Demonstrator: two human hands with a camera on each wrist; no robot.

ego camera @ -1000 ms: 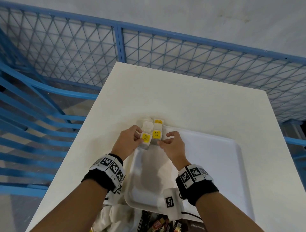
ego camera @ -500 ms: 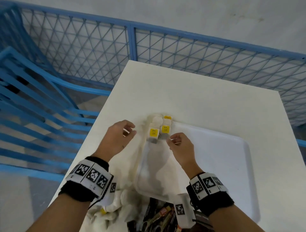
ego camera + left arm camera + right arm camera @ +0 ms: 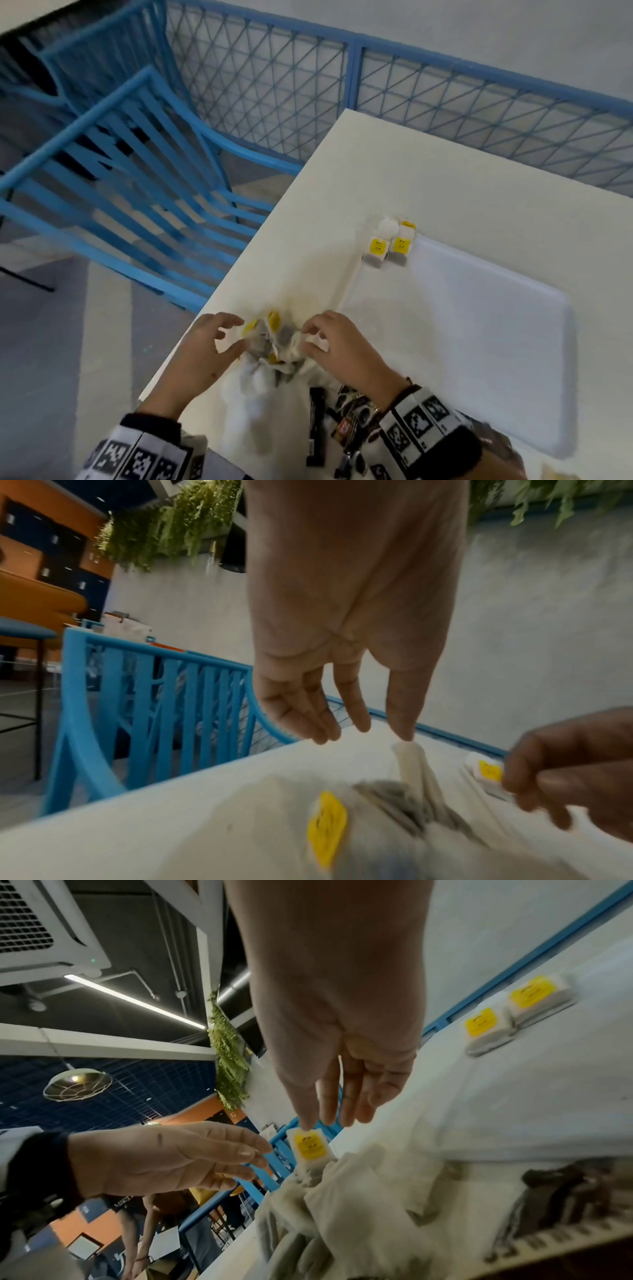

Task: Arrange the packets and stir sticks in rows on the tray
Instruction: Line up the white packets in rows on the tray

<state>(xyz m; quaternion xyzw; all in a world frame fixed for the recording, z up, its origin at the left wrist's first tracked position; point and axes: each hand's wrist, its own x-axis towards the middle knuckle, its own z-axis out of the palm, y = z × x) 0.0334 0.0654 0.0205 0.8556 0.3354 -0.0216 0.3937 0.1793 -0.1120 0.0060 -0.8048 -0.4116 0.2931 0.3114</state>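
- Head view, item one: white tray [image 3: 479, 342] lying flat on the cream table [image 3: 445, 171]; we count two white packets with yellow labels [image 3: 388, 246] side by side at the tray's far left corner, touching each other.
- Loose pile of white packets [image 3: 274, 346] on the table near its front edge, just left of the tray; several show yellow labels, and motion blur hides how many there are.
- Left hand [image 3: 202, 356]: over the left side of the pile, fingers spread and relaxed; in the left wrist view the fingers [image 3: 301, 710] hang straight, and one fingertip meets the upturned end of a white packet [image 3: 411, 761]. We see no grip.
- Right hand [image 3: 342, 349]: at the right side of the pile, fingers bent toward the packets. In the left wrist view its fingers pinch a yellow-labelled packet [image 3: 488, 773]; in the right wrist view the fingers [image 3: 352, 1093] point straight down, one tip on a yellow-labelled packet [image 3: 310, 1146].
- Dark sachets [image 3: 317, 425] strewn on the table nearest us, beside the right wrist; too blurred to sort.
- Stir sticks: we cannot pick them out for certain.
- Both wrists carry bands with black-and-white markers [image 3: 421, 421].
- Surroundings: blue chair [image 3: 130, 178] left of the table; blue mesh fence [image 3: 342, 85] behind it.
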